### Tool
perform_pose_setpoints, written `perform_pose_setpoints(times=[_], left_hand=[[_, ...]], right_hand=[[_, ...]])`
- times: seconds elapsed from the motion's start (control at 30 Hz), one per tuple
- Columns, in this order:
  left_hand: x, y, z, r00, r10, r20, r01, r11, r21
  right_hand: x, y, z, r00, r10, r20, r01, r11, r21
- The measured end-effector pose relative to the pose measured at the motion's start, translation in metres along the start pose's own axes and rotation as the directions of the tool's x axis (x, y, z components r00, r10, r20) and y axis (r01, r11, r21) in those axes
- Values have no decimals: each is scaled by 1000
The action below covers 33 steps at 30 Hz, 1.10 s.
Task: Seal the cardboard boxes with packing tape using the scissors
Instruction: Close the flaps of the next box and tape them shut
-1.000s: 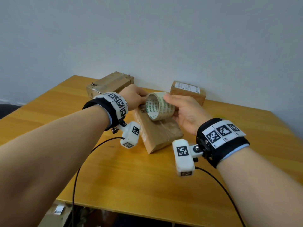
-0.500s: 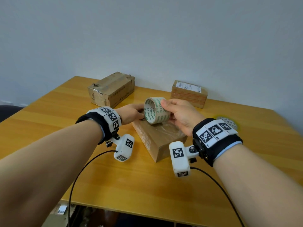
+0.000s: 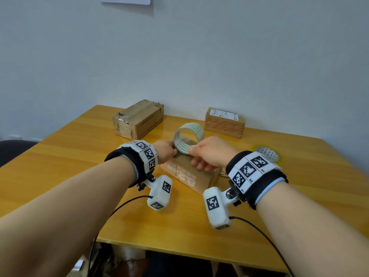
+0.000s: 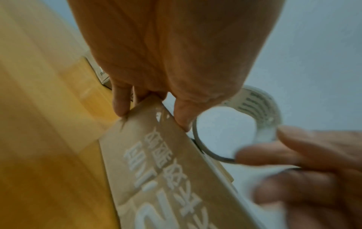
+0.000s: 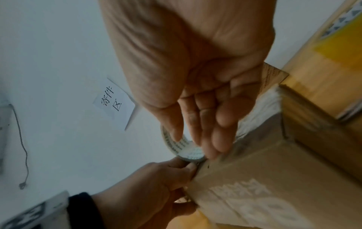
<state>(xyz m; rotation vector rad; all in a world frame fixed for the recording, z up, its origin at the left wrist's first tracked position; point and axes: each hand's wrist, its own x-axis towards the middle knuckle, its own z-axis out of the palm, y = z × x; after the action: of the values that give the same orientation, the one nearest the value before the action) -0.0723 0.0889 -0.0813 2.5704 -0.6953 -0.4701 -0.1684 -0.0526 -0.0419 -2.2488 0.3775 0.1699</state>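
A brown cardboard box with white print lies at the table's middle, under both hands. A roll of clear packing tape with green print stands on edge on the box's far end. My right hand pinches the roll's lower wall, thumb inside the ring and fingers outside. My left hand grips the box's far left corner, thumb on top beside the roll and fingers down the side. I cannot make out the scissors.
Two more cardboard boxes stand near the wall, one at the back left and a labelled one at the back right. A second tape roll lies flat on the wooden table at the right. Cables hang from both wrists.
Both hands came down and nearer; the roll went from above the box to its far end. My left hand shifted from the roll to the box corner.
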Motion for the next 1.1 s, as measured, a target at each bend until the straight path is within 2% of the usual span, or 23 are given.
perform_pose_setpoints(times=[0.07,0.13,0.23,0.3,0.37,0.47,0.53,0.6,0.67,0.73,0.8,0.87,0.97,1.03,1.1], left_hand=[[-15,6,6,1000,-9,-15,9,1000,23],[-32,15,15,1000,-14,28,14,1000,4],[-49,23,20,989,-20,145,58,965,-257],[-48,21,13,987,-31,159,94,910,-404],[-37,13,2,995,-71,75,94,927,-362],[-20,8,-14,998,-61,-21,57,988,-147],[-15,14,-18,1000,9,18,-8,995,-98],[-12,19,-18,992,71,107,-56,989,-139],[-8,22,-13,979,100,175,-65,978,-199],[-6,24,-7,982,82,172,-55,986,-158],[-4,26,-4,992,40,119,-29,995,-100],[-4,26,0,998,-14,67,18,998,-63],[-8,26,4,993,-98,69,97,995,21],[-10,30,2,988,-133,82,126,988,85],[-11,34,0,983,-156,97,146,983,108]], right_hand=[[0,6,-1,997,-68,-37,63,991,-114],[-1,11,-6,997,-73,-28,64,971,-231],[-1,17,-12,998,-57,-6,53,948,-313],[-2,21,-13,998,-68,-14,60,948,-313],[-4,23,-13,996,-69,-50,56,971,-233],[-5,28,-13,987,-59,-149,44,994,-102],[-4,33,-12,989,-61,-138,48,995,-91],[-2,35,-11,997,-62,-47,58,994,-96],[1,35,-8,998,-59,0,59,992,-116],[13,37,-5,998,-55,-10,53,987,-150],[19,36,-3,997,-64,-39,61,995,-79],[16,33,-4,994,-68,-88,77,992,99],[13,36,-8,997,-73,8,64,911,406],[12,37,-9,991,-108,73,61,879,474],[10,37,-7,987,-142,72,92,878,469]])
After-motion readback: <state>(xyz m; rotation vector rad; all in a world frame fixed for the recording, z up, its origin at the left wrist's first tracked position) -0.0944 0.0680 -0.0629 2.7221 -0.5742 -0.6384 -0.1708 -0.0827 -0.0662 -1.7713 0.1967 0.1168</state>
